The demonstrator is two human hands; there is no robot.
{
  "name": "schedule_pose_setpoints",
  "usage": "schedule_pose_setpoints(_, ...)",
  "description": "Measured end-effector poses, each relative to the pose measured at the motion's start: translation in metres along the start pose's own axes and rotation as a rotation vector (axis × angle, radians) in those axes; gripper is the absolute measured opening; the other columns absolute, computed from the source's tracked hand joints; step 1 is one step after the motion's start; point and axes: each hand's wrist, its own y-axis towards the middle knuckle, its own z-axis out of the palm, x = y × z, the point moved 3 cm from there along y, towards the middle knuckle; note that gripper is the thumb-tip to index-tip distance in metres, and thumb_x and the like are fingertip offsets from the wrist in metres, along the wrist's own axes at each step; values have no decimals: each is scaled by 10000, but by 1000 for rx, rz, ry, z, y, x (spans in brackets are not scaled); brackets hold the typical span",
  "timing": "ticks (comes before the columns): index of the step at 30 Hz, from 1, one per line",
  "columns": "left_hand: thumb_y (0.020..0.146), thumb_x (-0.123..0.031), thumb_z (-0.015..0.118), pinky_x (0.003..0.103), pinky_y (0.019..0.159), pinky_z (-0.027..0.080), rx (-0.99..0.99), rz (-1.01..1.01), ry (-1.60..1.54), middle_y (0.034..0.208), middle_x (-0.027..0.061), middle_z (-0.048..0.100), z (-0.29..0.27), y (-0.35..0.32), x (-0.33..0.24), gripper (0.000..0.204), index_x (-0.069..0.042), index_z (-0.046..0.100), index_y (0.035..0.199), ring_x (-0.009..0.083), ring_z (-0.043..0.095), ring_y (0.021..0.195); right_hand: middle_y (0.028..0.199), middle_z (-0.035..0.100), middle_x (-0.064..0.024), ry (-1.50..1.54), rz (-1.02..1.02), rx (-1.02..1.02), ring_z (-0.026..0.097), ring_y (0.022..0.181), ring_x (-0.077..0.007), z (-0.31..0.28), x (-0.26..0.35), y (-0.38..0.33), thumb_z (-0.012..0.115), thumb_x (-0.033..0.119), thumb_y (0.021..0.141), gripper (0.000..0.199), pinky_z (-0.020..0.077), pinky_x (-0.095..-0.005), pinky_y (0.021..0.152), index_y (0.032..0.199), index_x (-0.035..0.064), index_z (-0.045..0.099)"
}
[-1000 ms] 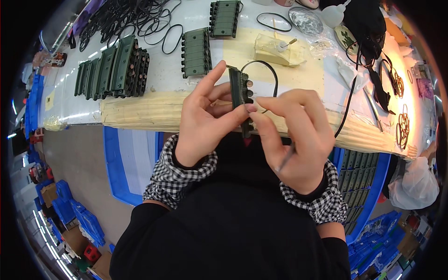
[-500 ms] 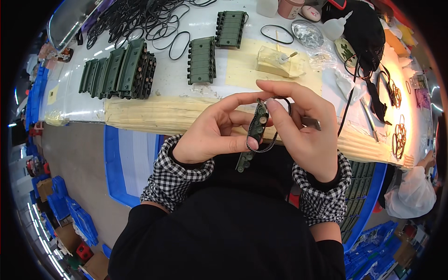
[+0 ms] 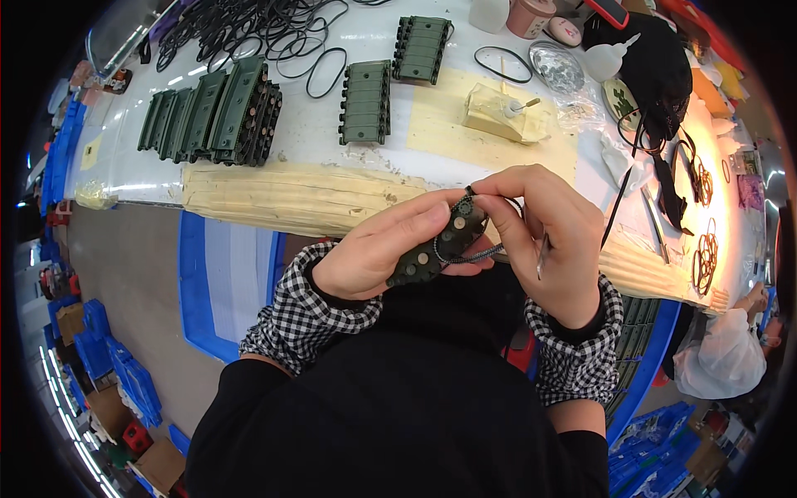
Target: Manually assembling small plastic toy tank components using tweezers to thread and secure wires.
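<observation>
Dark green, studded with round wheels, the wheeled piece (image 3: 455, 236) sits at the centre of the frame, tilted, its upper end leaning right. The left hand (image 3: 357, 259) has it clamped, thumb laid along the near side and fingers behind. And here's the right hand (image 3: 564, 241), thumb and forefinger pressed together at the piece's upper end, apparently nipping the black ribbed band (image 3: 490, 251), while a slim metal tool (image 3: 544, 256) is tucked in the palm. How far along? Partway, I'd judge: the band meets the piece at that top end, but a slack loop hangs across its middle, so seating along the wheels looks unfinished. Up at top centre, two green units (image 3: 364, 104) lie flat on the table (image 3: 307, 137), and a row of green units (image 3: 217, 116) leans together at upper left; whether those wear bands, I can't tell. Plenty of supply, though: a tangle of black loops (image 3: 241, 29) sprawls across the top left, with a single loop (image 3: 326, 73) lying just beside it.
</observation>
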Motion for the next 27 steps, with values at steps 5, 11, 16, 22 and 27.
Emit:
schedule_pose_setpoints(5, 1002, -248, 420, 337, 800, 553, -2, -91, -117, 1099, 155, 609, -3, -5, 0, 423, 45, 426, 1307, 220, 651, 923, 746, 625, -87, -62, -137, -7, 632, 606, -196, 1, -3, -4, 682, -26, 765, 126, 485, -278, 515, 875, 9, 631)
schedule_pose_setpoints(11, 992, -248, 447, 306, 730, 566, -25, -130, -83, 1046, 139, 629, -3, -4, 3, 395, 42, 476, 1259, 213, 668, 839, 736, 626, -85, -103, -200, -71, 630, 602, -194, 6, -4, -10, 676, -44, 757, 101, 480, -272, 508, 831, 4, 627)
schedule_pose_setpoints(16, 992, -253, 449, 295, 710, 567, -26, -131, -156, 1031, 136, 631, 0, -1, 7, 393, 41, 479, 1251, 213, 670, 824, 712, 624, -76, -16, -73, -180, 603, 540, -141, 13, -9, -18, 666, -43, 791, 73, 452, -239, 472, 841, -1, 633)
schedule_pose_setpoints(22, 994, -258, 447, 313, 739, 569, -4, -96, -145, 1057, 145, 627, -1, -1, 9, 401, 38, 472, 1264, 221, 667, 864, 687, 618, -55, 185, 63, -197, 574, 507, -84, 18, -24, -25, 670, -27, 809, 82, 428, -204, 460, 884, 1, 652)
schedule_pose_setpoints(27, 979, -301, 425, 378, 854, 541, -79, -82, -58, 1137, 188, 585, 6, 0, 4, 488, 68, 416, 1298, 264, 633, 994, 740, 641, -54, 125, 99, -109, 608, 581, -91, 12, -19, -21, 688, -27, 789, 137, 436, -207, 471, 918, 14, 670)
